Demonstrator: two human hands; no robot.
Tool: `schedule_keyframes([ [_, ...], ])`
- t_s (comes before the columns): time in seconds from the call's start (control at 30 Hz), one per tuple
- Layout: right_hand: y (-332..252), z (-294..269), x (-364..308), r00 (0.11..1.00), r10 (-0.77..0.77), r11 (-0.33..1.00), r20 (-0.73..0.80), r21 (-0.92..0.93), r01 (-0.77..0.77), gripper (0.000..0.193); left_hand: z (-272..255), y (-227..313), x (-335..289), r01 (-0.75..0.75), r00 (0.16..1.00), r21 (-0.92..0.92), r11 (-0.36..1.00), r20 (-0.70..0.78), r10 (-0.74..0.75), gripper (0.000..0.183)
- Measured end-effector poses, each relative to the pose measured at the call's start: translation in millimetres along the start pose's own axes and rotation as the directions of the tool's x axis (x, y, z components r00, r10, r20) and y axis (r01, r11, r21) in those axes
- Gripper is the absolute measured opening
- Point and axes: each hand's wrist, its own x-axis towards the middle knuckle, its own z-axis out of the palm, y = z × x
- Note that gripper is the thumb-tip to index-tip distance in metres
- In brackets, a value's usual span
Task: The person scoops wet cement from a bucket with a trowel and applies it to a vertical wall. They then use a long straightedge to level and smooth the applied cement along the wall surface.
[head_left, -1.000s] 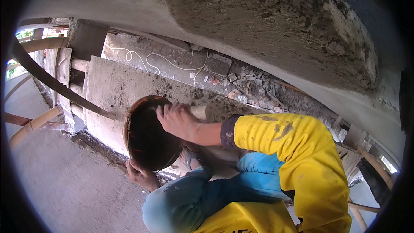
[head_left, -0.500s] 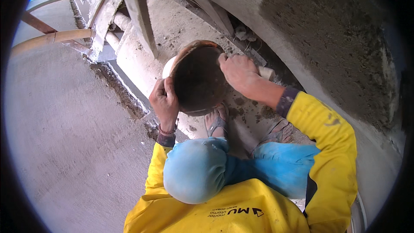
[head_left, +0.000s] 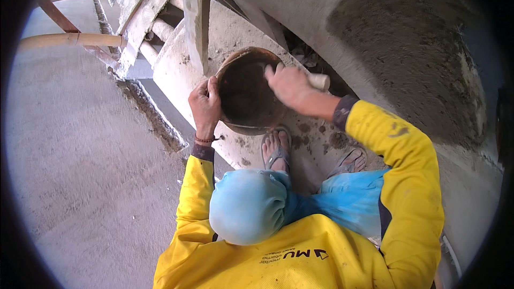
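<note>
A dark round bucket point(head_left: 247, 93) with a worn, brownish rim tilts with its mouth toward me, just beyond my left foot. My left hand point(head_left: 205, 106) is closed on the bucket's left rim, thumb and fingers pinching the edge. Over the right side of the mouth, my right hand point(head_left: 293, 89) is wrapped round a trowel point(head_left: 319, 81). Its thick pale handle sticks out behind the fist, while its blade is mostly hidden inside the dark bucket. How much mortar lies within I cannot make out.
A mortar-spattered board point(head_left: 230, 27) lies under the bucket and my sandalled feet point(head_left: 276, 149). Close beyond the bucket stands a wooden post point(head_left: 196, 18). To the right rises a wall with a wet, dark plaster patch point(head_left: 396, 48); a grey surface point(head_left: 80, 155) spreads left.
The bucket's mouth has turned more toward me and shows rounder. My right hand has shifted slightly left with the trowel. My left hand still grips the rim. The view has shifted a little.
</note>
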Motion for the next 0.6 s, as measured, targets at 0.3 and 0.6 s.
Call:
schedule_keyframes([
  [0.3,1,-49,-4,0.975,-0.189,0.967,0.116,0.193,0.165,0.02,-12,-17,0,-0.005,1.0,0.058,0.998,0.022,0.004,0.038],
  [0.6,-29,-7,-22,0.895,-0.404,0.912,0.191,0.16,0.377,0.021,-22,-31,19,-0.016,0.994,0.015,1.0,0.108,0.015,0.037],
])
